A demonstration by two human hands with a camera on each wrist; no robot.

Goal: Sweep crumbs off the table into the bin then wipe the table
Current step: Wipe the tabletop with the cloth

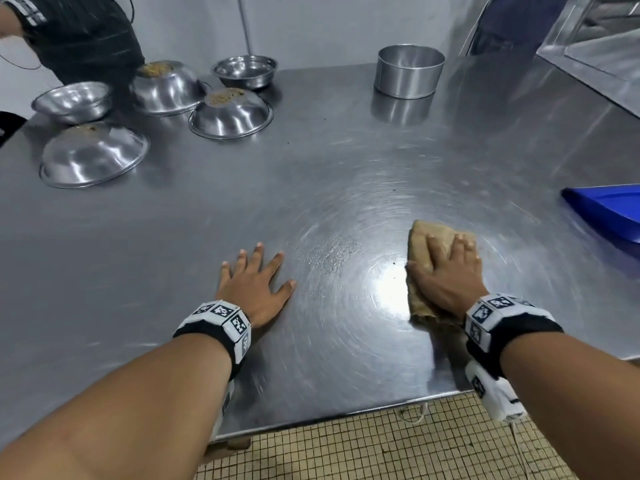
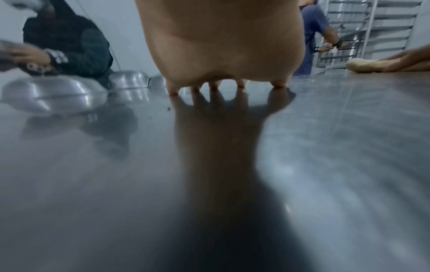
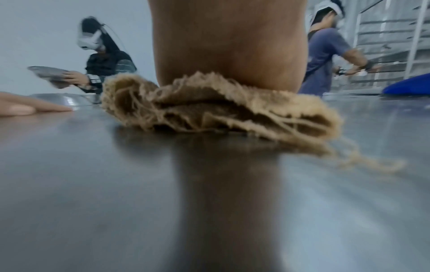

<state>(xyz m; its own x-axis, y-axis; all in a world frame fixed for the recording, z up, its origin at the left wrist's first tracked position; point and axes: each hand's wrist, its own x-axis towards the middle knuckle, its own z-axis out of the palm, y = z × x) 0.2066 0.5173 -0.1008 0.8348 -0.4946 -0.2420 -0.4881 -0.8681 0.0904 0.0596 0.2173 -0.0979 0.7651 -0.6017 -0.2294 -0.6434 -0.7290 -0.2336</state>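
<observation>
Five steel bowls sit at the far left of the steel table (image 1: 346, 161): three are turned upside down and carry brownish crumbs on their raised bases, namely the nearest inverted bowl (image 1: 93, 154), the far inverted bowl (image 1: 166, 87) and the middle inverted bowl (image 1: 231, 112). The other two stand upright, a left upright bowl (image 1: 73, 101) and a back upright bowl (image 1: 246, 71), and what they hold cannot be told from this angle. Farther right, near the back edge, stands a straight-sided round tin (image 1: 409, 71), open at the top, its inside not visible. A blue dustpan (image 1: 609, 213) lies at the right edge of the table, and its contents cannot be seen. Between the two hands a patch of fine crumbs (image 1: 325, 249) is scattered on the metal, with a few dark specks farther out. The left hand (image 1: 254, 287) lies flat on the table with fingers spread wide and holds nothing. The right hand (image 1: 446, 271) presses down with straight fingers on a folded tan cloth (image 1: 420, 237), which lies flat on the table just right of the crumb patch; the right wrist view shows its frayed edge and loose threads trailing on the surface. A person in dark clothing (image 1: 86, 36) stands behind the bowls, and the right wrist view shows that person holding another steel dish.
</observation>
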